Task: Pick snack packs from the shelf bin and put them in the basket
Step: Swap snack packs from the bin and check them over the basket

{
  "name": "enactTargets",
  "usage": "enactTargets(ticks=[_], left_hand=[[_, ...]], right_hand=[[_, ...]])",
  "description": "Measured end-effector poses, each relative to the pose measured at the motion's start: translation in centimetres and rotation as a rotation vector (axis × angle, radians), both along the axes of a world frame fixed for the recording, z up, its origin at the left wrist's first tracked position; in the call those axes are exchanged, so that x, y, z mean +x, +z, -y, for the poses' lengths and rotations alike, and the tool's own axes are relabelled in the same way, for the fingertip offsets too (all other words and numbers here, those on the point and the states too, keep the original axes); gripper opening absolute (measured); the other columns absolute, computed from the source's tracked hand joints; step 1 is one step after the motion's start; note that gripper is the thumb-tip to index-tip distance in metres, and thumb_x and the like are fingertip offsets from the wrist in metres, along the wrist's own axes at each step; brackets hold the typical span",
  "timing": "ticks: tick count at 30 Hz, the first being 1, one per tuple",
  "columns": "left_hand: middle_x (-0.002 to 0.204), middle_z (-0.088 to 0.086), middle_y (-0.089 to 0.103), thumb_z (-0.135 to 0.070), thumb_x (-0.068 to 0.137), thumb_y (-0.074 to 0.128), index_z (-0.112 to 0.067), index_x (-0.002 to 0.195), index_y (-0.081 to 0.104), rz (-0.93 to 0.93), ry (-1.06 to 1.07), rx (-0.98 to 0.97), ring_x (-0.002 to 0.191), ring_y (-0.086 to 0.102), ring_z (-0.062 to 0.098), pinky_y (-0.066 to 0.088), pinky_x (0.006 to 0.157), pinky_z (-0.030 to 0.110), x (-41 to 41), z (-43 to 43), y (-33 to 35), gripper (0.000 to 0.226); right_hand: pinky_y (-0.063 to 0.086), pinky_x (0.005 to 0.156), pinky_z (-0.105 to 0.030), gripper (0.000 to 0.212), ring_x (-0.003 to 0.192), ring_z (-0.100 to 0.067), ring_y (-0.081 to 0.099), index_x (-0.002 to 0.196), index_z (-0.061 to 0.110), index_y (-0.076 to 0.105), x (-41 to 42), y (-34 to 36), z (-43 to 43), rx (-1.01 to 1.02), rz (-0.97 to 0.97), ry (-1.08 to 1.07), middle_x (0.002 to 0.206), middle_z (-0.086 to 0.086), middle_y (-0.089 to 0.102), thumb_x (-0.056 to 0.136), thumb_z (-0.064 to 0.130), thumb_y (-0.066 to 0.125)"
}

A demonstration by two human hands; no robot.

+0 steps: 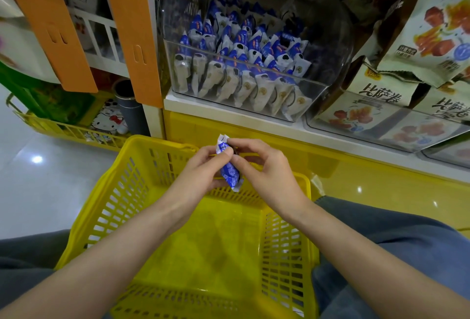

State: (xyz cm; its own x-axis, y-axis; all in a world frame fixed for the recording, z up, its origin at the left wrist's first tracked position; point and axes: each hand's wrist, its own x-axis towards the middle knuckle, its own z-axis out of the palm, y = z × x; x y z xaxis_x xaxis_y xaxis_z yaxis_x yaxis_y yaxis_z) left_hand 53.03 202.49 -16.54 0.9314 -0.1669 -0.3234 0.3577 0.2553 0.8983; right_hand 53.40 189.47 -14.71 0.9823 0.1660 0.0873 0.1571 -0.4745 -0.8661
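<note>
Blue-and-white foil snack pack (229, 171), crinkly with crimped ends, is pinched by both grips. It is tilted, with the top end near 12 o'clock and the tail near 5. The left grip (203, 166) sits at 9 o'clock of the pack, thumb and forefinger closed on its upper end. The right grip (264, 168) sits at 3 o'clock, fingertips curled onto the same end. The pack hangs in the air above the far wall of the yellow basket (119, 173) and touches only fingers.

The basket is hard plastic with slotted lattice walls and a solid bottom. It sits between the person's knees, which are in grey-blue denim (407, 242).

At 12 o'clock from the grips is a clear bin (320, 89) of rigid transparent plastic with a curved hood and a low front wall. It is filled with upright rows of matching packs (241, 64). The bin stands on a white shelf (229, 111) with a glossy yellow panel below.

At 2 o'clock, cream bags (381, 99) printed with red cubes lie in a neighbouring clear bin. At 10 o'clock hang two orange slotted strips (50, 26). At 9 o'clock a second yellow basket (63, 129) stands on the floor (33, 196), with a grey tube (129, 108) beside it. The floor is pale glossy tile with spots of glare.
</note>
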Motion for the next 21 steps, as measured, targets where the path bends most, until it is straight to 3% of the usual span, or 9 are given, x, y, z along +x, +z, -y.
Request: enactTargets(ticks=[2,4,8,12,15,21], left_hand=[[0.102,0.011,0.067,-0.022,0.09,0.052,-0.008,0.112,0.056,0.028,0.01,0.008,0.087,0.066,0.013,0.055,0.079,0.032,-0.1,0.08,-0.21,0.026],[0.096,0.007,0.067,-0.021,0.09,0.053,-0.012,0.109,0.056,0.073,0.027,0.045,0.08,0.067,0.007,0.055,0.067,0.021,-0.11,0.12,-0.31,0.021],[0.079,-0.006,0.069,-0.017,0.094,0.046,-0.018,0.099,0.057,0.115,0.075,0.086,0.071,0.067,0.002,0.052,0.058,0.016,0.04,0.15,-0.47,0.011],[0.078,-0.004,0.068,-0.013,0.096,0.044,-0.014,0.097,0.055,0.136,0.08,0.135,0.065,0.066,0.0,0.051,0.054,0.015,-0.02,0.44,-0.37,0.012],[0.084,0.003,0.065,-0.013,0.096,0.045,-0.007,0.104,0.053,0.084,0.077,0.137,0.064,0.067,0.002,0.054,0.054,0.017,0.09,0.45,-0.35,0.014],[0.105,0.005,0.062,-0.021,0.087,0.059,-0.01,0.114,0.052,0.056,0.048,0.21,0.069,0.066,0.0,0.052,0.056,0.015,-0.04,-0.16,-0.39,0.03]], right_hand=[[0.05,0.09,-0.025,0.028,0.102,-0.008,0.061,0.111,0.014,0.066,-0.15,0.04,-0.02,0.003,0.032,-0.006,0.108,0.005,0.063,0.085,0.004,0.062],[0.051,0.086,-0.02,0.026,0.099,-0.006,0.061,0.109,0.011,0.067,-0.31,-0.03,-0.02,0.005,0.058,-0.036,0.106,0.005,0.062,0.084,0.004,0.063],[0.046,0.068,-0.004,0.017,0.08,0.008,0.061,0.102,0.016,0.071,-0.14,0.13,0.23,-0.12,0.084,-0.116,0.092,0.01,0.067,0.087,0.018,0.062],[0.049,0.069,-0.017,0.016,0.072,0.003,0.061,0.098,0.018,0.072,-0.02,0.16,0.44,-0.224,0.095,-0.132,0.088,0.008,0.072,0.089,0.021,0.059],[0.044,0.063,-0.011,0.017,0.063,0.006,0.057,0.1,0.017,0.072,-0.06,-0.03,0.4,-0.237,0.093,-0.121,0.085,0.006,0.072,0.09,0.019,0.057],[0.043,0.079,-0.008,0.023,0.099,0.0,0.057,0.11,0.013,0.068,-0.42,-0.09,-0.09,-0.242,0.125,0.014,0.104,0.001,0.071,0.091,0.013,0.056]])
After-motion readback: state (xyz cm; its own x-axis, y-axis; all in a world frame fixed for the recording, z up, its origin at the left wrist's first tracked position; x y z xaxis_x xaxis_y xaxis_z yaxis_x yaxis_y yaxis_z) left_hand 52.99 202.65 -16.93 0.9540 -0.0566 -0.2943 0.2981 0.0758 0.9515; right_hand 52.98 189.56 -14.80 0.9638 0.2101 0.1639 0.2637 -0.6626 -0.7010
